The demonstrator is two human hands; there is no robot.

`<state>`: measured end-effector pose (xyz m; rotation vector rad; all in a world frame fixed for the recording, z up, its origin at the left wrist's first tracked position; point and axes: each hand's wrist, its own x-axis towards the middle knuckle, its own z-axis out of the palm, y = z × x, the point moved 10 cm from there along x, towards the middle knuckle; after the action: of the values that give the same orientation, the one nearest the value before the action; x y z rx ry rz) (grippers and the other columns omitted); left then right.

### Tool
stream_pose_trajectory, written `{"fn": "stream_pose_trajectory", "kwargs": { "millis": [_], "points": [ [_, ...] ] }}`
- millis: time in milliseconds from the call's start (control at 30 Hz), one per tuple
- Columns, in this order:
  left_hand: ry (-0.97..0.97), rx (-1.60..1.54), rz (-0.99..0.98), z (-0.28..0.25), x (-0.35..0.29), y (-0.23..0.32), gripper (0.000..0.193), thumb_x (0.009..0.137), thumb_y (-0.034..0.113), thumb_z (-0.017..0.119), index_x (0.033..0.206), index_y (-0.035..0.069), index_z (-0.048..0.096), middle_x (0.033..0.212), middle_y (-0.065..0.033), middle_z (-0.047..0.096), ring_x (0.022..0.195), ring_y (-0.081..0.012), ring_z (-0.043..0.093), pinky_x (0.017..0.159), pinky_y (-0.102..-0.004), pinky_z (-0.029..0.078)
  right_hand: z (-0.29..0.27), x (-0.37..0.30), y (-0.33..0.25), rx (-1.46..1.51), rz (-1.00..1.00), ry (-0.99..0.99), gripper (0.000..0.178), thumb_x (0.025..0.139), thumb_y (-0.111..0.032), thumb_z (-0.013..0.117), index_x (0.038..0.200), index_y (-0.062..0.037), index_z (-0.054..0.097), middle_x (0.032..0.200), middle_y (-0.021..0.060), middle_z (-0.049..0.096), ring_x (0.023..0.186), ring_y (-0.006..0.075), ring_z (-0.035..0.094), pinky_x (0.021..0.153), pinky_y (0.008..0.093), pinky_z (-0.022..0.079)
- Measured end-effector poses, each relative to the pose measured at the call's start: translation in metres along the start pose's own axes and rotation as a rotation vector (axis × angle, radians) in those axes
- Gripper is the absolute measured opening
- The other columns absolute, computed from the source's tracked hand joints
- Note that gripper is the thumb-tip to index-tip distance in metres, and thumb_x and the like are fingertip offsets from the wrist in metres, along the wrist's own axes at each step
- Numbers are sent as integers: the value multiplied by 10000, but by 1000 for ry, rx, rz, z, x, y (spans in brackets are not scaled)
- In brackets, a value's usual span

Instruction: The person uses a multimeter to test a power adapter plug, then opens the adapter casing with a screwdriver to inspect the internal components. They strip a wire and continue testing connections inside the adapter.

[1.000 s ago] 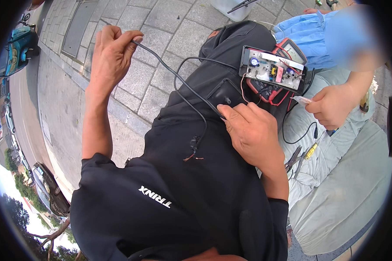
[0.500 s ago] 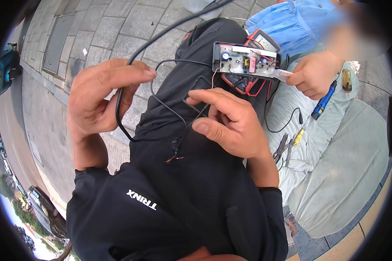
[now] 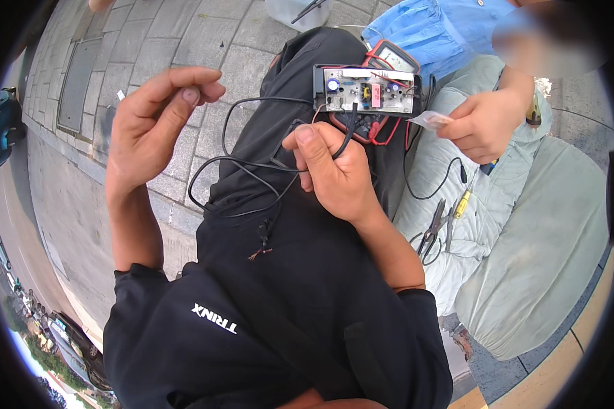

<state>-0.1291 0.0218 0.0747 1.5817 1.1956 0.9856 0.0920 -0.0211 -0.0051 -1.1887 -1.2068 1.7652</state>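
My right hand [image 3: 334, 170] pinches a thick black cable [image 3: 242, 161] between thumb and fingers above my lap. The cable loops out to the left, and another stretch rises from the hand over a circuit board [image 3: 382, 100] in an open black case. My left hand [image 3: 147, 129] is raised at the left, fingers loosely bent, with nothing visible in it. A thinner black cord [image 3: 226, 129] runs from the case's left side towards my lap. Bare copper strands [image 3: 259, 254] stick out of a black cable end against my dark clothes.
Under the case lies a red-rimmed meter [image 3: 396, 57]. Another person's hand [image 3: 481, 123] holds a clear plastic piece [image 3: 430, 121] beside it. Scissors-like cutters [image 3: 432, 228] and a yellow-handled tool [image 3: 462, 203] lie on pale green cloth [image 3: 525, 259]. A translucent tub [image 3: 297, 12] stands beyond my knee.
The thick cable has left my left hand, and my right hand now grips it. My left hand has risen slightly. The other person's hand has shifted a little away from the board.
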Motion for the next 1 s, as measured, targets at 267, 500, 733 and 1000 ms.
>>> {"fn": "stream_pose_trajectory", "kwargs": {
  "millis": [267,500,733,1000],
  "points": [
    [-77,51,41,99,-6,23,203,902,160,866,1031,27,783,1082,-79,738,1013,-216,676,888,-343,543,18,3,1,-281,-272,-59,205,1059,-141,620,1177,4,703,1048,152,752,957,286,741,850,377,566],
    [-66,-38,25,110,-8,7,74,959,59,780,995,-1,756,1093,-88,703,964,-160,658,792,-295,535,14,-1,7,-333,-171,-79,229,986,-139,710,1157,13,718,1113,175,740,965,305,756,824,375,586],
    [-141,-299,-90,120,-13,-7,128,1053,56,659,1102,-53,705,1125,-99,665,851,-134,679,744,-259,545,-34,-13,-30,-112,-144,-81,221,970,-83,785,1155,28,742,983,25,708,759,51,617,663,226,490],
    [-295,-725,-488,141,-17,-35,244,1131,203,585,1194,-16,673,1071,-97,696,822,-130,686,710,-264,551,-45,15,-17,214,-107,47,232,1042,-192,741,1124,23,768,853,19,715,664,46,575,570,201,450]
  ]
}}
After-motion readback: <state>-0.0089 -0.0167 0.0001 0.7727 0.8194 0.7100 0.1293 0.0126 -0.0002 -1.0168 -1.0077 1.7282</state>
